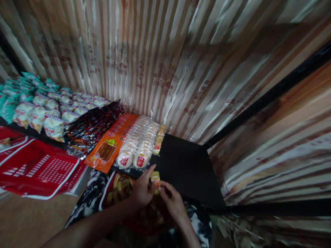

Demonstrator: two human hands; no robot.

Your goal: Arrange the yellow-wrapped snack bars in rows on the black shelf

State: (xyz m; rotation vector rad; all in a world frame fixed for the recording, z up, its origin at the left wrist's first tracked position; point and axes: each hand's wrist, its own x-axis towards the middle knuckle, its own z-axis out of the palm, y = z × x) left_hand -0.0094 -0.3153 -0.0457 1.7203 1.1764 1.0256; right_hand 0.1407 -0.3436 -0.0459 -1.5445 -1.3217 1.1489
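Observation:
A small yellow snack packet point(155, 178) with a red and white label is held at the shelf's front edge. My left hand point(144, 189) grips it from the left, and the fingertips of my right hand point(171, 201) pinch its lower right side. Below my hands, an open bag point(121, 186) of similar yellow packets rests on my lap, partly hidden by my arms. Ahead on the black shelf point(188, 169), a short row of yellow packets point(159, 138) lies beside two rows of round white crackers point(142, 148) in clear wrappers.
Left of the crackers lie an orange snack bag point(109, 147), a pile of dark shiny packets point(94, 124), white snack bags point(54, 126) and teal bags point(10, 102). Red printed bags point(40, 169) hang over the front left. A black post point(265, 95) and striped sheeting point(146, 57) bound the shelf.

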